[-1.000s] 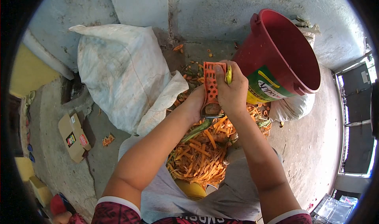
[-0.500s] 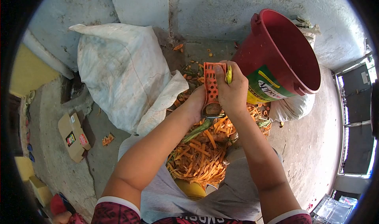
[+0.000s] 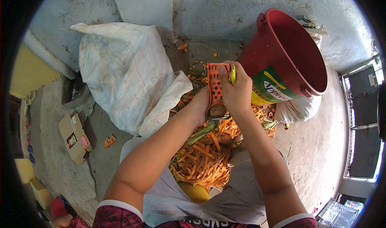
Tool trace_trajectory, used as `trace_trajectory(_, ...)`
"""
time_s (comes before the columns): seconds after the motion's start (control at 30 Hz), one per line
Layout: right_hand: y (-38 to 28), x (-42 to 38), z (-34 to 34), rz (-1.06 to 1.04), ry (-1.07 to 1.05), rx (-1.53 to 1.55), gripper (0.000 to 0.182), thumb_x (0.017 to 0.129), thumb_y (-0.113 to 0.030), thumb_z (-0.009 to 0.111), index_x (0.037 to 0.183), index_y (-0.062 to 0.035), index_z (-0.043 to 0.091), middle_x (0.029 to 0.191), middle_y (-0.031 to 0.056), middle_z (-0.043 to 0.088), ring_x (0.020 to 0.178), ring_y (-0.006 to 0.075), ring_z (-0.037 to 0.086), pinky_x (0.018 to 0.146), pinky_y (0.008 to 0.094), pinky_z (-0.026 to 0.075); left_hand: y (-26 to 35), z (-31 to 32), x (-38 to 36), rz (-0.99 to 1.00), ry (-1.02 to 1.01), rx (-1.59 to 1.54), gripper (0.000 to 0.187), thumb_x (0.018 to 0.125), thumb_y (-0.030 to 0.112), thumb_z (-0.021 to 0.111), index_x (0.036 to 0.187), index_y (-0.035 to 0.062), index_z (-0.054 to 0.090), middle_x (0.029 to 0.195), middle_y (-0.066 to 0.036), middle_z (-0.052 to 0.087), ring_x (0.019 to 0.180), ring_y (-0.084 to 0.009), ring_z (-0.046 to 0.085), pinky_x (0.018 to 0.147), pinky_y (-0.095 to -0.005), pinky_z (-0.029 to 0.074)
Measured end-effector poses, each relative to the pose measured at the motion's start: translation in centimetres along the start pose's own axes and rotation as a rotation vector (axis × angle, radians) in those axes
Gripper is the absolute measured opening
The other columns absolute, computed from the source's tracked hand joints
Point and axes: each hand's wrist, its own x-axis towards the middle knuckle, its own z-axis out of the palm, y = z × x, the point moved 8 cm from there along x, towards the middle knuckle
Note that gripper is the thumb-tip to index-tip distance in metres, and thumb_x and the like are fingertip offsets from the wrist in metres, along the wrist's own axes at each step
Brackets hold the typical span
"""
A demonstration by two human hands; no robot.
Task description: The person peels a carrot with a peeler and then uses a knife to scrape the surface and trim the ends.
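An orange perforated grater-like tool (image 3: pixel 215 81) is held upright in the middle of the view. My right hand (image 3: pixel 238 87) wraps its right side, thumb along its face, with a small yellow-green piece (image 3: pixel 233 74) by the fingers. My left hand (image 3: pixel 200 104) is at the tool's lower left; its fingers are hidden behind the tool. A brownish lump (image 3: pixel 217 110) shows at the tool's lower end, above a dark and metal edge. Below lie a green stalk (image 3: pixel 202 133) and a heap of orange peelings (image 3: pixel 201 163) between the legs.
A large white sack (image 3: pixel 120 75) stands at the left. At the right leans a dark red bucket (image 3: pixel 257 47), with another white sack (image 3: pixel 299 110) behind it. A flattened cardboard box (image 3: pixel 75 138) lies at the left. Part of a person (image 3: pixel 64 219) shows at the lower left.
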Motion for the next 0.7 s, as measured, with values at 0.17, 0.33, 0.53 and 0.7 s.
trace_trajectory(0.17, 0.05, -0.01, 0.0, 0.002, 0.006, -0.002, 0.019, 0.082, -0.016, 0.05, 0.087, 0.0026, 0.052, 0.069, 0.0089, 0.056, 0.063, 0.0109, 0.05, 0.06, 0.0253, 0.041, -0.22, -0.13, 0.14, -0.018, -0.013, -0.006, 0.026, 0.089, 0.02, 0.027, 0.098, 0.0062, 0.047, 0.089, -0.005, 0.056, 0.077, -0.0135, 0.057, 0.064, -0.0267, 0.048)
trace_trajectory(0.33, 0.09, 0.01, -0.06, -0.002, 0.014, -0.015, 0.02, 0.082, -0.017, 0.05, 0.087, 0.0026, 0.052, 0.068, 0.0086, 0.056, 0.062, 0.0105, 0.049, 0.059, 0.0252, 0.041, -0.28, -0.26, 0.25, -0.018, 0.004, 0.02, 0.026, 0.089, 0.021, 0.027, 0.097, 0.0063, 0.047, 0.088, -0.006, 0.056, 0.076, -0.0136, 0.057, 0.065, -0.0271, 0.048)
trace_trajectory(0.53, 0.45, 0.1, 0.05, 0.002, 0.0, 0.012, 0.022, 0.081, -0.019, 0.054, 0.087, 0.0024, 0.052, 0.068, 0.0076, 0.056, 0.062, 0.0096, 0.051, 0.058, 0.0238, 0.042, -0.16, -0.14, 0.24, -0.004, -0.02, 0.02, 0.027, 0.089, 0.021, 0.027, 0.098, 0.0073, 0.048, 0.089, -0.006, 0.057, 0.077, -0.0135, 0.058, 0.065, -0.0272, 0.049)
trace_trajectory(0.7, -0.1, 0.09, 0.21, -0.035, 0.006, 0.032, 0.028, 0.074, -0.019, 0.062, 0.09, 0.0024, 0.052, 0.068, 0.0131, 0.058, 0.058, 0.0174, 0.056, 0.056, 0.0267, 0.044, -0.14, 0.03, 0.58, 0.002, -0.056, -0.039, 0.03, 0.088, 0.029, 0.03, 0.099, 0.0092, 0.049, 0.091, -0.007, 0.058, 0.078, -0.0168, 0.058, 0.068, -0.0302, 0.049)
